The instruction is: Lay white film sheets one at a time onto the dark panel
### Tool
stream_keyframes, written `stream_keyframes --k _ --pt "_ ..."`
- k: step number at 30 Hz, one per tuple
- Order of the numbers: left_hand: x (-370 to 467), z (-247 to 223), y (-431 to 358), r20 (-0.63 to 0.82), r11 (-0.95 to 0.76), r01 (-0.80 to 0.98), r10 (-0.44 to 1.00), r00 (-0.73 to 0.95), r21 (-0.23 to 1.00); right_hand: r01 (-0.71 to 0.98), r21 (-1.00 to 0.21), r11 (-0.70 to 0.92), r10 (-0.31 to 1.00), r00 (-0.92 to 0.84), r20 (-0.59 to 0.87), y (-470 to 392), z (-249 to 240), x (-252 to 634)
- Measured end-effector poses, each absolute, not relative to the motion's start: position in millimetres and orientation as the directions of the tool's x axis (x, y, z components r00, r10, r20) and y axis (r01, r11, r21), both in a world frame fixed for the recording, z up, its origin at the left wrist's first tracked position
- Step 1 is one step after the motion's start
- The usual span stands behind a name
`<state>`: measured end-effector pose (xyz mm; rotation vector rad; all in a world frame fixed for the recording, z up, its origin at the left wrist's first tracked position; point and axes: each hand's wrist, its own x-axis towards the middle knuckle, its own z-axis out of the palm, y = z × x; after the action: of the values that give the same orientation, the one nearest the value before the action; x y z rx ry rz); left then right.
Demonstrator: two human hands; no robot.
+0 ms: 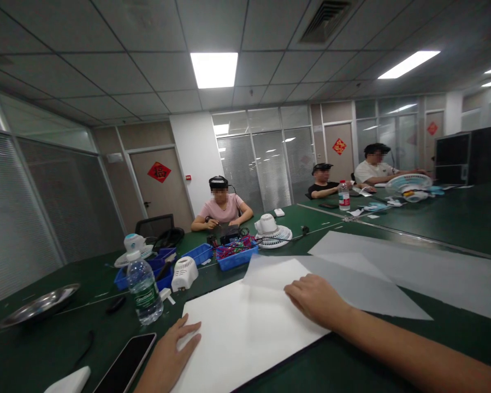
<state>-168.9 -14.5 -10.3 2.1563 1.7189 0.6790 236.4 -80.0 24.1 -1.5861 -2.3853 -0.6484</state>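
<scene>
The white paper (245,322) lies on the desk (294,365) between the hands. The left hand (175,344) rests at its left edge, thumb and fingers apart; the right hand (313,295) lies at its right side, fingers curled close together, and whether they pinch it I cannot tell. Uneven pressure could crease or skew the paper, the overlapping thin sheet (364,281) could drag along, and a leftward sweep might knock the water bottle (145,295).
</scene>
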Motion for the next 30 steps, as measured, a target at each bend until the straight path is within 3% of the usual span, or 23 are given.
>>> stream_keyframes --k 5,9,11,14,18,21,23,30 --pt "-170.2 -7.5 -13.5 0.203 -0.231 0.826 0.968 0.144 0.515 0.771 0.200 0.605 0.711 -0.636 0.301 -102.5 11.2 192.7" --pt "-169.1 -12.4 -11.2 0.215 -0.251 0.817 0.964 0.159 0.520 0.580 -0.115 0.807 0.582 -0.745 0.325 -112.6 14.6 190.2" --pt "-167.8 -16.7 -9.3 0.229 -0.255 0.817 0.961 0.155 0.517 0.529 -0.216 0.821 0.571 -0.743 0.351 -107.5 18.5 200.3" --pt "-166.8 -23.0 -6.2 0.265 -0.268 0.834 0.952 0.152 0.483 0.728 -0.190 0.659 0.735 -0.568 0.371 -82.9 21.1 236.8" --pt "-168.8 -25.5 -4.1 0.288 -0.287 0.844 0.943 0.166 0.454 0.960 -0.157 0.232 0.914 -0.159 0.374 -42.8 12.7 322.0" --pt "-171.2 -23.5 -4.0 0.274 -0.285 0.826 0.947 0.165 0.486 0.977 -0.167 -0.129 0.930 0.178 0.322 -29.7 1.0 387.3" --pt "-172.8 -22.8 -3.8 0.255 -0.282 0.814 0.952 0.170 0.508 0.944 -0.164 -0.286 0.909 0.321 0.265 -27.6 -6.3 419.1" --pt "-176.3 -26.2 -3.0 0.254 -0.287 0.796 0.952 0.173 0.533 0.949 -0.057 -0.311 0.935 0.316 0.160 -17.6 -18.7 448.9"
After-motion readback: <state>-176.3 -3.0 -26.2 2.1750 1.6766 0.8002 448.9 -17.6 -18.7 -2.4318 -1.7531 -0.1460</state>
